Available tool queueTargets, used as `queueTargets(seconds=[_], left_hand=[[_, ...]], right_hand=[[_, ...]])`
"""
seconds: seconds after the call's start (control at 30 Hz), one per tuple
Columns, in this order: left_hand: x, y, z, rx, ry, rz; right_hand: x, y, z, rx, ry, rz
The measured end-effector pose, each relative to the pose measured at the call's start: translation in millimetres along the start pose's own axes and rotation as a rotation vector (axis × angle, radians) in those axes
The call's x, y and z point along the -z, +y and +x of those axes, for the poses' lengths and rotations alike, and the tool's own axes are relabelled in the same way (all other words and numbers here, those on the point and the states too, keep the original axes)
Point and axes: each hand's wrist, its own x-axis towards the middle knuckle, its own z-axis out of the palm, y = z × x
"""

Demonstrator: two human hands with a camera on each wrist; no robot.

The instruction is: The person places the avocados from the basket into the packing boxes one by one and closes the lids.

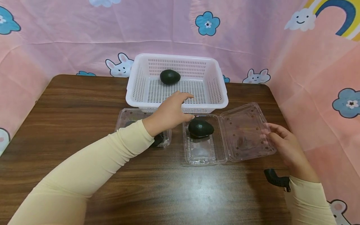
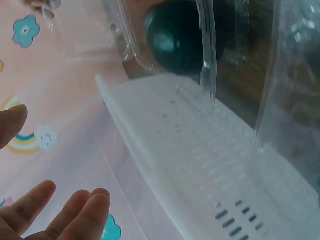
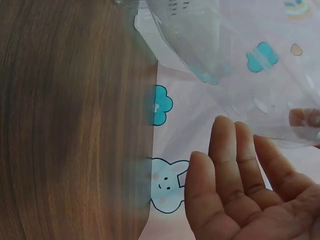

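Note:
My left hand (image 1: 174, 111) hovers between the white basket and the right-hand clear plastic clamshell box (image 1: 201, 153), with thumb and fingers spread and nothing held. One dark green avocado (image 1: 201, 128) lies in the back part of that box, just right of my left thumb. The box's hinged lid (image 1: 244, 134) is raised to the right. At the lid's outer edge, my right hand (image 1: 289, 147) pinches the clear plastic, its other fingers (image 3: 225, 160) extended. Another avocado (image 1: 170, 77) sits at the back of the white basket (image 1: 177, 107).
A second clear clamshell box (image 1: 123, 117) with dark contents stands to the left, partly hidden by my left arm. The wooden table (image 1: 157, 193) meets a patterned cloth (image 1: 157, 31) at the back and sides. A black strap mount (image 1: 275, 178) is on my right wrist.

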Motion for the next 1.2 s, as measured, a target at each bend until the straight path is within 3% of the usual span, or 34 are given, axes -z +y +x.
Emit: queueTargets(seconds=[0.3,0.7,1.0,1.2], left_hand=[[21.1,-9.2,1.9,0.014,0.067,-0.014],[46.9,-17.1,3.9,0.085,0.1,-0.077],[57.3,-23.1,12.1,0.091,0.141,-0.097],[62.6,-22.4,16.7,0.087,0.158,-0.111]], right_hand=[[-1.1,0.0,2.3,0.019,-0.044,0.08],[1.6,5.1,0.6,0.05,-0.093,0.113],[3.1,8.7,0.4,0.107,-0.122,0.119],[3.9,9.5,-0.2,0.101,-0.116,0.111]])
